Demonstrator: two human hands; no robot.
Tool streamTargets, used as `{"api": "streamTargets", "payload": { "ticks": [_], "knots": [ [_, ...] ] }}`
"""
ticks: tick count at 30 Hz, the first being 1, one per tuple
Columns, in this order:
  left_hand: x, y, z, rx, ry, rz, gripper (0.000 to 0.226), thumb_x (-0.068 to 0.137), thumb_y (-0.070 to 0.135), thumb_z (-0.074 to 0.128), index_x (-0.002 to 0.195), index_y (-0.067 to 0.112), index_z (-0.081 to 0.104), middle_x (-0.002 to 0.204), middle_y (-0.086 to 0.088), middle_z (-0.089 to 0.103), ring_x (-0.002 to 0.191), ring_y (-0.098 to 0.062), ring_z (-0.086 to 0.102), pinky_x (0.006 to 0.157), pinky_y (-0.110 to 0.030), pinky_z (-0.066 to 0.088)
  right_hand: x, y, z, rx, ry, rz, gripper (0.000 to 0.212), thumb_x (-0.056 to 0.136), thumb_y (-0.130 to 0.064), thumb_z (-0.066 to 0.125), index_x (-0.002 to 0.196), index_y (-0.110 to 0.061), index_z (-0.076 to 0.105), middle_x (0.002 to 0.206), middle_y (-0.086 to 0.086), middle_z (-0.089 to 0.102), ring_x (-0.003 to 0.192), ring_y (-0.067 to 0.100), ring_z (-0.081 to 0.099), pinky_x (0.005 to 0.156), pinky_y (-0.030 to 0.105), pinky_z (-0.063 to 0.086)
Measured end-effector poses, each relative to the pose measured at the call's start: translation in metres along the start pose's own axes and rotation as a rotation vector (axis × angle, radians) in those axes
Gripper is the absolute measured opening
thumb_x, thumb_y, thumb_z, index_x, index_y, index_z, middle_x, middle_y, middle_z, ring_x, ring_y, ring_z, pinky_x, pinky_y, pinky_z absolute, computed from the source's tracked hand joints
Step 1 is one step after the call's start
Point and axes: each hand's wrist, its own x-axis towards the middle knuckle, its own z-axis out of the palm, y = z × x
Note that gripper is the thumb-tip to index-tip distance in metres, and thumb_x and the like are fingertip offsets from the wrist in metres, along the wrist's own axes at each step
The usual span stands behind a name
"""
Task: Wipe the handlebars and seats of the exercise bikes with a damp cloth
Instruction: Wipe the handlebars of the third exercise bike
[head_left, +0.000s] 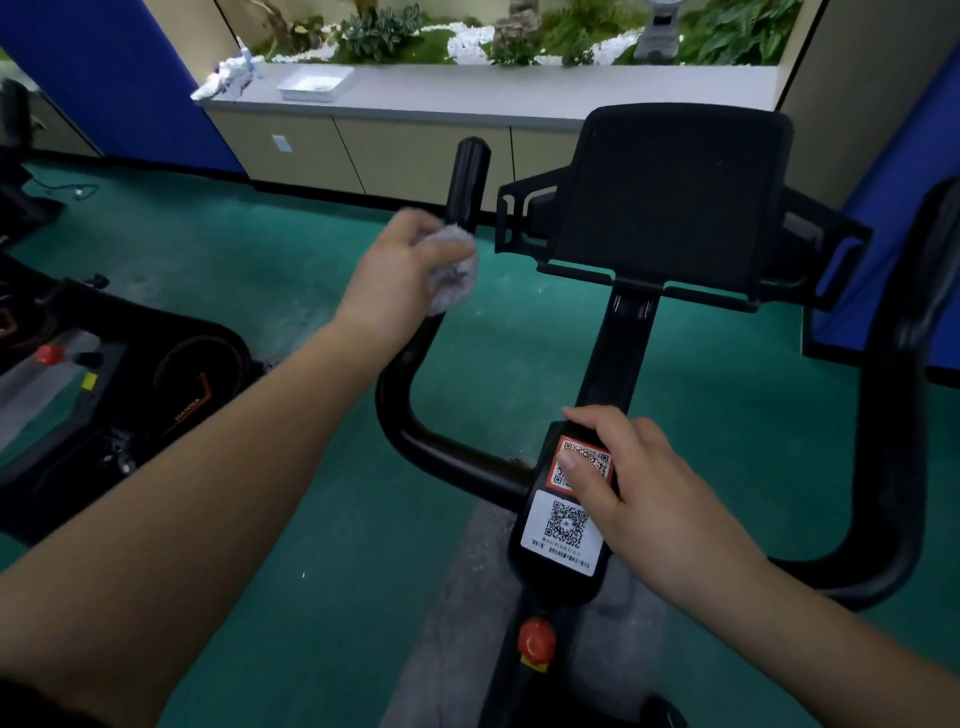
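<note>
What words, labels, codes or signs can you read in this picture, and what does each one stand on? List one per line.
"BANKA", uncertain, orange lettering: housing of the neighbouring bike.
White QR sticker on the stem: printed lines too small to read.
Orange-bordered QR sticker, partly under the right hand: no readable words.
Black console screen: blank.
</note>
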Motion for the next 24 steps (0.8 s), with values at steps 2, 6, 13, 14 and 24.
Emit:
{"api": "streamTargets", "payload": {
  "ticks": [2, 6, 13, 14, 24],
  "knots": [
    [0.022, 0.018, 0.010, -0.148, 0.017, -0.053, 0.024, 0.086, 0.018, 0.067, 0.102, 0.009, 0.052, 0.087, 0.000, 0.055, 0.064, 0.000, 0.064, 0.053, -0.019, 0.052, 0.001, 0.000, -0.001, 0.005, 0.004, -0.002, 0.043, 0.085, -0.063, 0.028, 0.127, -0.051, 0.029, 0.110, -0.008, 0.044, 0.097, 0.017, 0.056, 0.082, 0.036, 0.048],
    [0.046, 0.027, 0.021, -0.210, 0.080, -0.056, 0.033, 0.071, 0.040, 0.076, 0.088, 0.025, 0.051, 0.096, -0.012, 0.062, 0.080, -0.032, 0.067, 0.061, -0.041, 0.053, 0.001, 0.003, -0.001, 0.024, 0.003, -0.008, 0.041, 0.086, -0.064, 0.030, 0.126, -0.053, 0.028, 0.107, -0.010, 0.043, 0.093, 0.014, 0.056, 0.081, 0.035, 0.049],
    [0.013, -0.008, 0.023, -0.029, 0.201, -0.095, 0.027, 0.084, 0.022, 0.069, 0.105, 0.012, 0.056, 0.102, 0.005, 0.048, 0.088, -0.008, 0.057, 0.083, -0.032, 0.056, 0.001, 0.006, -0.001, 0.075, 0.013, -0.030, 0.041, 0.087, -0.062, 0.035, 0.126, -0.053, 0.030, 0.105, -0.011, 0.042, 0.092, 0.011, 0.056, 0.082, 0.033, 0.049],
    [-0.002, -0.008, 0.019, 0.162, 0.199, -0.032, 0.029, 0.086, 0.018, 0.067, 0.113, 0.014, 0.059, 0.102, 0.008, 0.045, 0.088, -0.008, 0.051, 0.089, -0.019, 0.050, 0.001, 0.006, -0.001, 0.076, 0.016, -0.033, 0.041, 0.087, -0.062, 0.036, 0.127, -0.052, 0.030, 0.106, -0.011, 0.042, 0.091, 0.010, 0.056, 0.081, 0.032, 0.049],
    [-0.046, 0.042, 0.101, 0.366, -0.191, 0.539, 0.039, 0.071, -0.006, 0.073, 0.104, 0.014, 0.073, 0.098, -0.006, 0.048, 0.092, -0.020, 0.053, 0.081, -0.026, 0.047, -0.003, 0.010, -0.002, 0.045, 0.014, -0.093, 0.051, 0.088, -0.063, 0.037, 0.135, -0.049, 0.026, 0.111, -0.008, 0.042, 0.098, 0.016, 0.056, 0.081, 0.033, 0.049]
  ]
}}
